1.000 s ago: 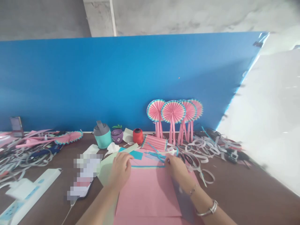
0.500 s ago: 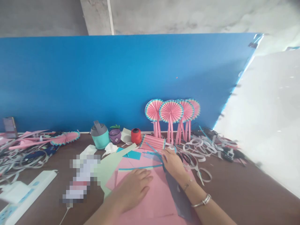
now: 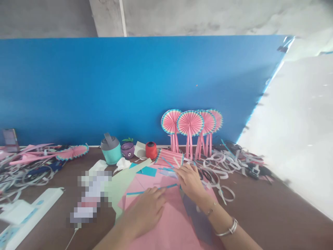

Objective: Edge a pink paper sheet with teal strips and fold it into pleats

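My left hand [image 3: 149, 210] lies open and flat on a large pink paper sheet [image 3: 171, 222]. Under its fingertips runs the sheet's far edge, trimmed with a blue and pale strip [image 3: 135, 193]. Farther right, my right hand [image 3: 191, 182] has its fingers bent together, with a pale paper strip [image 3: 176, 161] sticking out past them; the grip itself is partly hidden. Loose blue strips [image 3: 166, 169] lie just beyond that hand. A grey flat piece [image 3: 199, 218] shows beneath my right forearm, beside the pink sheet.
Round pink folded fans [image 3: 190, 123] lean against the blue partition [image 3: 130, 86]. A pleated pink paper [image 3: 170, 157], red thread spool [image 3: 151, 150], purple pot [image 3: 127, 150] and teal cup [image 3: 111, 152] stand behind. White strips [image 3: 218, 163] tangle at right; a power strip [image 3: 33, 218] lies left.
The pink sheet's trimmed edge has shifted slightly left and nearer and now slants. My right hand has moved a little left, and a pale strip now shows at its fingers.
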A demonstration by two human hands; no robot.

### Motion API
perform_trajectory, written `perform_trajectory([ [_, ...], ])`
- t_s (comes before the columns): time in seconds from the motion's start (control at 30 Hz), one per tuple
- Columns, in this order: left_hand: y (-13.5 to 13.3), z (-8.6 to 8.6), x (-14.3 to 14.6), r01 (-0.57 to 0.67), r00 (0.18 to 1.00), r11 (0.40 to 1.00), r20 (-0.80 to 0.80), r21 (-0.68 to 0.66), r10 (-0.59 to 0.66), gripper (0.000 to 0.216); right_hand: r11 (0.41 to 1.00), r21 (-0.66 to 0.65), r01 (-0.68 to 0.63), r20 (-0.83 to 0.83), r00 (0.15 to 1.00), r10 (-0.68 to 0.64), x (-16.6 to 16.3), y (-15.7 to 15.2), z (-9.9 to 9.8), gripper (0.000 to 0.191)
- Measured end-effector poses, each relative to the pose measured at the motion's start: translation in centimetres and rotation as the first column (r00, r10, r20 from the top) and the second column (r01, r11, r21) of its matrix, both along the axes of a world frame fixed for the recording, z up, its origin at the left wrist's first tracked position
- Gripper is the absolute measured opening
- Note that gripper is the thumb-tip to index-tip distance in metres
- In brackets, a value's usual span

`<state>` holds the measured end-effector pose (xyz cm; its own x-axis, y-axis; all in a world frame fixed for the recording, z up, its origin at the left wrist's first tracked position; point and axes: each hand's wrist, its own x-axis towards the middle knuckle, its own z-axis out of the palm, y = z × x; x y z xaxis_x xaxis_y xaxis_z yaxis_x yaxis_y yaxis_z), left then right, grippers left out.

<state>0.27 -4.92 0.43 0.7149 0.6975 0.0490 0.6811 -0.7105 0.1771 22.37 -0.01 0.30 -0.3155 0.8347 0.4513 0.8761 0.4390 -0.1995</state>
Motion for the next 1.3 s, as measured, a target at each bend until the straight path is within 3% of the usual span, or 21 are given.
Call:
perform_trajectory([
  [0.33,0.4,-0.4,-0.2,0.027,0.984,1.0,0.178,0.016,-0.029,0.026,0.998,0.056,-0.03,0.055,0.998,0.027,-0.6,-0.6,0.4,0.037],
  [0.5,0.5,-0.6,-0.4,0.029,0.983,0.999,0.182,0.028,-0.033,0.029,0.986,-0.104,-0.134,0.015,0.991,0.136,-0.8,-0.4,-0.6,0.04],
  [0.6,0.6,-0.7,-0.5,0.039,0.983,0.999,0.179,0.022,-0.043,0.031,0.969,-0.212,-0.127,-0.057,0.991,0.118,-1.2,-0.7,-0.5,0.029],
  [0.77,0.6,-0.7,-0.7,0.039,0.98,0.999,0.194,-0.005,-0.037,0.033,0.933,-0.357,-0.052,-0.134,0.991,0.004,-1.7,-0.9,0.3,0.029],
  [0.93,0.7,-0.9,-0.8,0.025,0.98,1.0,0.196,0.006,-0.026,0.033,0.916,-0.355,-0.186,-0.297,0.952,0.078,-2.2,-1.0,0.2,0.025],
  [1.3,0.8,-0.7,-0.7,0.042,0.979,0.999,0.198,-0.01,-0.039,0.032,0.897,-0.411,-0.162,-0.364,0.931,0.001,-2.0,-0.2,-1.4,0.019],
])
